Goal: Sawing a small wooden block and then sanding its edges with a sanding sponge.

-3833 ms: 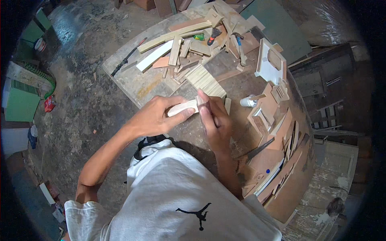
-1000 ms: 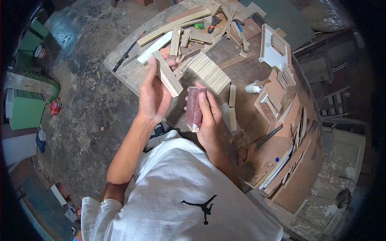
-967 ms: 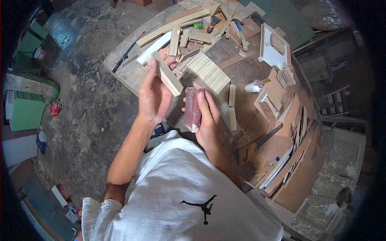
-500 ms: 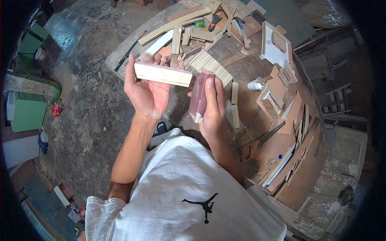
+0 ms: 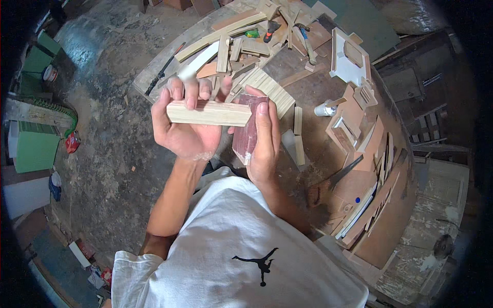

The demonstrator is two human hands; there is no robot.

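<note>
Above the near edge of the workbench, my left hand (image 5: 186, 137) holds a short pale wood block (image 5: 208, 113) lying across the palm. Its thumb is at one end and the fingertips curl over the top edge. My right hand (image 5: 265, 151) grips a sanding block (image 5: 244, 134) wrapped in dark red sandpaper, thumb on the near side. The sanding block stands upright at the right end of the wood block, seemingly against it. Pale dust coats the heel of my left hand.
On the workbench lie a row of pale wood strips (image 5: 280, 97), a hammer (image 5: 307, 43), a hand saw (image 5: 331, 185) and a silvery can (image 5: 325, 109). Loose wood offcuts (image 5: 224, 54) pile at the far side. Thin boards (image 5: 382, 226) lean along the right. Green panels (image 5: 37, 145) stand at left.
The wood block has turned in my left hand, its wide face now showing, and the fingers curl over its top. Both hands have shifted slightly; the sanding block sits a little further left.
</note>
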